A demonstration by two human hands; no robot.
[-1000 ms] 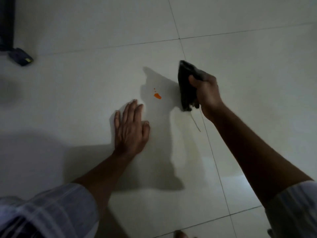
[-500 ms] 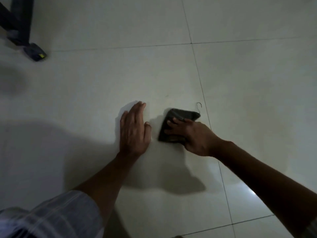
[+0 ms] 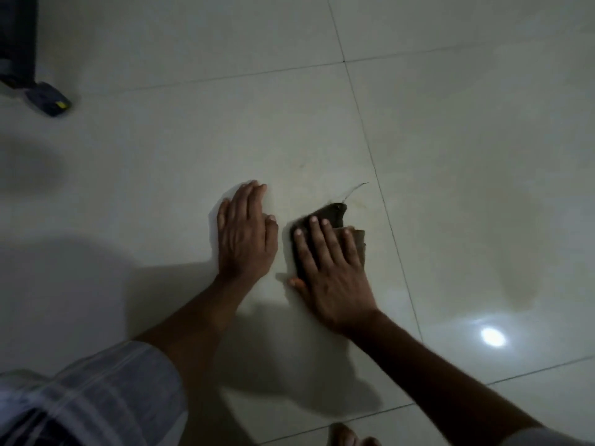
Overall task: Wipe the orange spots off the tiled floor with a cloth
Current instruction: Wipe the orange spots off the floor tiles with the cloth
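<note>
This looks like a room in a home, dimly lit. The floor (image 3: 450, 156) is laid with large glossy pale tiles divided by thin grout lines, and a bright lamp reflection (image 3: 492, 337) shines at the lower right of the frame. At the upper left stands a dark furniture leg (image 3: 17, 37) with a small dark foot piece (image 3: 48, 98) beside it. A bare toe (image 3: 343, 434) shows at the bottom edge.

A: What colour is the tiled floor (image 3: 450, 156)?
B: Pale grey-white, with thin dark grout lines.
A: And the cloth (image 3: 335, 214)?
B: Dark brown-grey.
A: The sleeve (image 3: 96, 397)?
B: Light grey, crossed by white and darker stripes.
</note>
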